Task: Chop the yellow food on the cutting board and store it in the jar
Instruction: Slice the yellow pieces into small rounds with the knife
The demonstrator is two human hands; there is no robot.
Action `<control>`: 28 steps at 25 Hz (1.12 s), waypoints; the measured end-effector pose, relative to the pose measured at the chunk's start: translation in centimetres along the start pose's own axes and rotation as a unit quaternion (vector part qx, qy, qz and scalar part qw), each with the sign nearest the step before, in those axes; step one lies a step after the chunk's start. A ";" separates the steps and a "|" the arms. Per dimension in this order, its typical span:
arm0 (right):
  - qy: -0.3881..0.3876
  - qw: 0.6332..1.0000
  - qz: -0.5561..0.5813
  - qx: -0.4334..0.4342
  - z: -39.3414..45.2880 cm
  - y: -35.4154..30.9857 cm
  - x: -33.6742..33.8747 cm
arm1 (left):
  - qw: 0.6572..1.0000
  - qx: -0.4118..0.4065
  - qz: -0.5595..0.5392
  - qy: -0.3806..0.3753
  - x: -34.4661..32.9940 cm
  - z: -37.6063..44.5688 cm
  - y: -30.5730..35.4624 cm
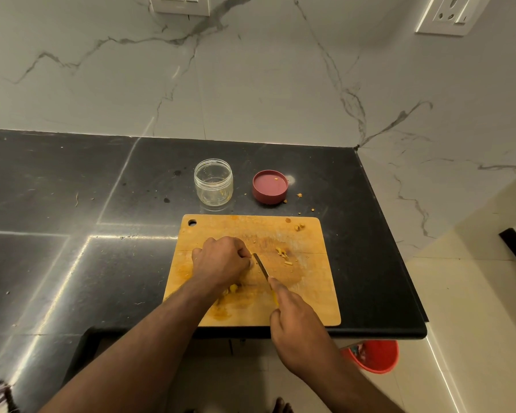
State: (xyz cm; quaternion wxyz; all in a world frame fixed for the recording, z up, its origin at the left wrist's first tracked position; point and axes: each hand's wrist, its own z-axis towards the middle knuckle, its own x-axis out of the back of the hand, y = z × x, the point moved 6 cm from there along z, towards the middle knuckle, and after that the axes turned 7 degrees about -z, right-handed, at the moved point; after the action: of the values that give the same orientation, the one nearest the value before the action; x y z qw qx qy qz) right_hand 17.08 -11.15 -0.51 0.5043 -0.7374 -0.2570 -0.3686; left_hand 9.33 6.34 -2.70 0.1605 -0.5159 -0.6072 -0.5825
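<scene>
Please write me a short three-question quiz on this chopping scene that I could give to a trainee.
1. True or false: the jar already has its lid screwed on.
2. Which hand holds the knife: A) left hand, B) right hand, C) neither?
3. Fill in: the jar and lid stand on the counter behind the far edge of the ______.

Key
1. False: the jar is open, and the lid lies to its right.
2. B.
3. cutting board.
</scene>
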 end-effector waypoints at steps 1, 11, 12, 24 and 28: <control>-0.002 1.000 -0.004 0.002 0.3 -0.1 -0.2 | 1.000 0.000 0.002 0.001 0.0 0.0 0.0; -0.018 1.000 -0.010 0.010 0.5 0.5 -0.4 | 1.000 0.005 0.001 0.009 -0.2 0.0 -0.2; -0.019 1.000 -0.013 0.013 0.5 0.6 -0.3 | 1.000 0.007 -0.001 0.010 -0.1 -0.1 -0.2; -0.014 1.000 0.003 0.026 0.2 1.0 0.6 | 1.000 0.018 -0.005 0.009 -0.3 -0.2 -0.2; -0.010 0.999 -0.003 0.033 0.9 0.7 0.6 | 1.000 0.018 -0.005 0.014 -0.5 -0.3 -0.4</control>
State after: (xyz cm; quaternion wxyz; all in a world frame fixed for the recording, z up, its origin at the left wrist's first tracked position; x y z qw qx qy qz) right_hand 18.18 -10.50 -0.63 0.5251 -0.7231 -0.2763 -0.3536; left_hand 9.12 5.93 -3.21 0.1750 -0.5015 -0.6181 -0.5795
